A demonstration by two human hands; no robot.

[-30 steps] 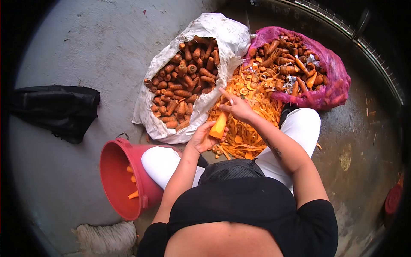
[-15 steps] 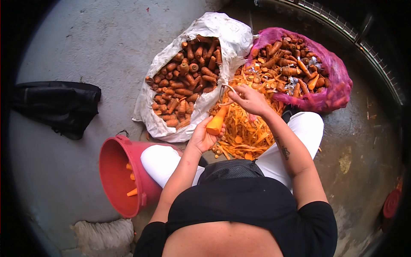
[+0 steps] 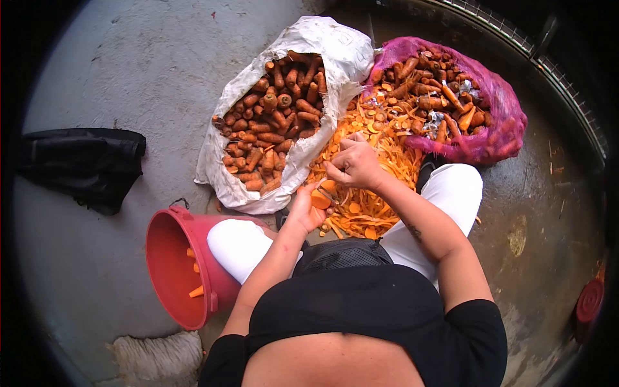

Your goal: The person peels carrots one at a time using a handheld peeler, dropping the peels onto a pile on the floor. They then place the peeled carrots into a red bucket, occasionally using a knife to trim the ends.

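Observation:
My left hand (image 3: 307, 209) is wrapped round a peeled orange carrot (image 3: 320, 199), its thick cut end facing me. Close above it, my right hand (image 3: 353, 162) is closed with curled fingers on a tool that is mostly hidden, near the carrot's far end. Under both hands lies a heap of orange peelings (image 3: 380, 209) mixed with round cut ends. Beyond my left hand, a white sack (image 3: 216, 142) lies open, full of unpeeled carrots (image 3: 271, 122).
A pink mesh sack (image 3: 500, 122) of carrots lies at the upper right. Left of my knee, a tilted red bucket (image 3: 222, 271) holds a few peeled carrots (image 3: 196, 291). Black cloth (image 3: 84, 161) lies far left, a pale cloth (image 3: 158, 358) lower left, a red object (image 3: 589, 303) far right.
My right hand has moved down and toward me, its fingers more curled. The carrot in my left hand now points its cut end more toward me. The view has shifted slightly.

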